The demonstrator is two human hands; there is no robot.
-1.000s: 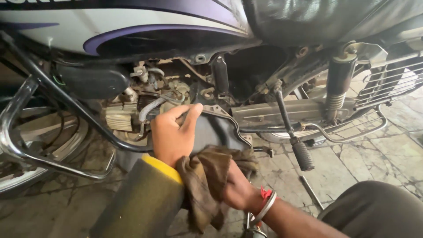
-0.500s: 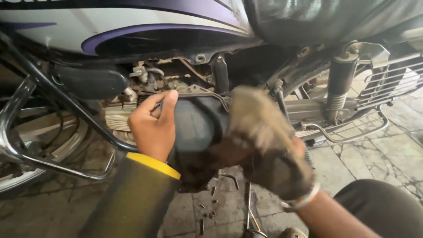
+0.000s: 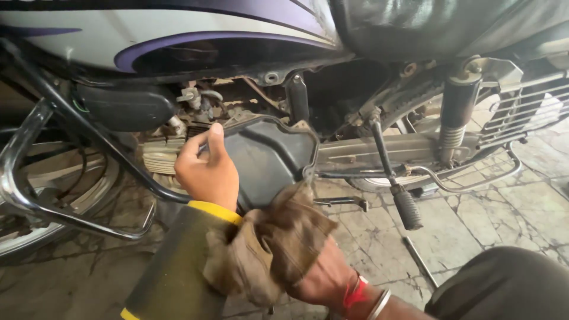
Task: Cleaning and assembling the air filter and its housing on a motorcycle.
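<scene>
A motorcycle stands side-on before me, and a dark plastic side cover [image 3: 267, 157] is held up against its engine area. My left hand [image 3: 204, 169], in an olive sleeve with a yellow cuff, grips the cover's upper left edge. My right hand [image 3: 323, 278], with a red thread and a metal bangle at the wrist, is closed on a dirty brown rag [image 3: 275, 249] pressed to the cover's lower edge. The rag hides most of that hand's fingers.
A chrome crash guard [image 3: 35, 195] curves at the left, in front of a wheel. The kick-start lever [image 3: 394, 178] and a rear shock absorber [image 3: 456, 112] stand to the right. A thin metal rod [image 3: 419, 261] lies on the cracked stone floor. My dark trouser knee [image 3: 510, 284] is at the lower right.
My right hand had swung the rag up over the cover's right side; now it is back down at the cover's lower edge. My left hand stays on the cover's upper left edge.
</scene>
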